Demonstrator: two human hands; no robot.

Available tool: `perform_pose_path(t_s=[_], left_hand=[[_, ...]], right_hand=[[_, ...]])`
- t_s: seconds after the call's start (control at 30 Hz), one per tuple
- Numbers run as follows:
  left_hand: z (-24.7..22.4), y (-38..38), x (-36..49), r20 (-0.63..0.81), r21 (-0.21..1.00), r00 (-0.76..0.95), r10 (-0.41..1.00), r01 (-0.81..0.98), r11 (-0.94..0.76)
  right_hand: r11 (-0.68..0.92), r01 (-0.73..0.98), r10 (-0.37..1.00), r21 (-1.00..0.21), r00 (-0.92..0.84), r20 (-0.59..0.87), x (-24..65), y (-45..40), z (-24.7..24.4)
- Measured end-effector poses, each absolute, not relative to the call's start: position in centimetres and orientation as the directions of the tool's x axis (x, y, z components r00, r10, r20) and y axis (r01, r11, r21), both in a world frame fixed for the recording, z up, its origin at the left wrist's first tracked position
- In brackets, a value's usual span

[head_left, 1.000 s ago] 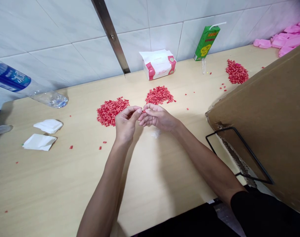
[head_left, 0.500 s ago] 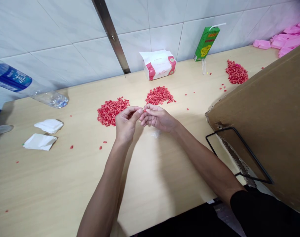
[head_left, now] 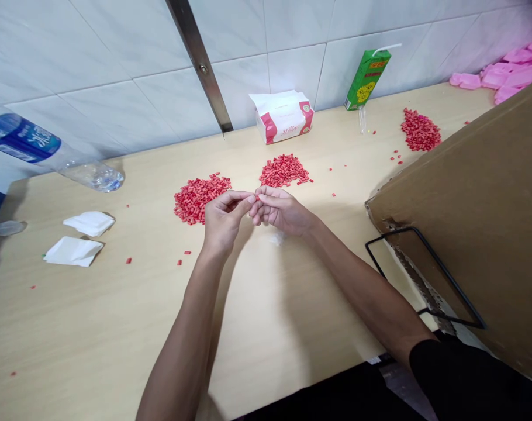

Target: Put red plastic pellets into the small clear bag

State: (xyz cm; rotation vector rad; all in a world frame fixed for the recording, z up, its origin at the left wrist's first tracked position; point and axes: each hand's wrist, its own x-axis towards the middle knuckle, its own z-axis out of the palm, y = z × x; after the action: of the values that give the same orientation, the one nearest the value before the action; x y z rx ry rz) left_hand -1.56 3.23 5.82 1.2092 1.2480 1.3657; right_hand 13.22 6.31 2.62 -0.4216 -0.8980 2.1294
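My left hand (head_left: pixel 224 219) and my right hand (head_left: pixel 286 211) meet over the table, fingertips together. Between them they pinch a small red plastic piece (head_left: pixel 258 197), mostly covered by the fingers. A heap of similar red pieces (head_left: pixel 198 199) lies just beyond my left hand. Another red heap (head_left: pixel 283 170) sits behind my right hand. Two loose red pieces (head_left: pixel 179 262) rest on the wood left of my left forearm. Under my right hand is a small clear scrap (head_left: pixel 277 237), too blurred to name.
A tissue pack (head_left: pixel 284 117), a green drink carton (head_left: pixel 368 80) and a plastic bottle (head_left: pixel 47 146) stand or lean along the tiled wall. Folded tissues (head_left: pixel 73 251) lie at left. A big cardboard box (head_left: pixel 476 193) with a black wire handle (head_left: pixel 445 269) blocks the right, near a third red heap (head_left: pixel 420 130).
The view has shifted very slightly. Both hands stay together over the same spot, with fingertips moving only a little around the red piece.
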Motion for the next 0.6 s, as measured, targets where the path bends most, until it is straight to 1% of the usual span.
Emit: perform_pose_path(t_s=[0.2,0.4,0.53,0.6], left_hand=[[6.1,3.2,-1.8,0.089,0.996,-0.062,0.994,0.031,-0.087],[5.8,3.3,-1.2,0.066,0.997,-0.100,0.993,0.033,-0.063],[5.3,3.2,-1.7,0.080,0.996,-0.120,0.990,0.041,-0.075],[5.2,3.0,-2.6,0.075,0.995,-0.110,0.991,0.071,-0.068]], right_hand=[[-0.438,-0.553,0.771,-0.709,-0.637,0.021,13.1,6.5,2.3],[-0.430,-0.524,0.780,-0.735,-0.626,-0.010,13.7,6.6,2.6],[-0.430,-0.541,0.761,-0.722,-0.648,0.033,13.1,6.4,2.5],[-0.442,-0.530,0.747,-0.724,-0.664,0.030,12.6,6.5,2.7]])
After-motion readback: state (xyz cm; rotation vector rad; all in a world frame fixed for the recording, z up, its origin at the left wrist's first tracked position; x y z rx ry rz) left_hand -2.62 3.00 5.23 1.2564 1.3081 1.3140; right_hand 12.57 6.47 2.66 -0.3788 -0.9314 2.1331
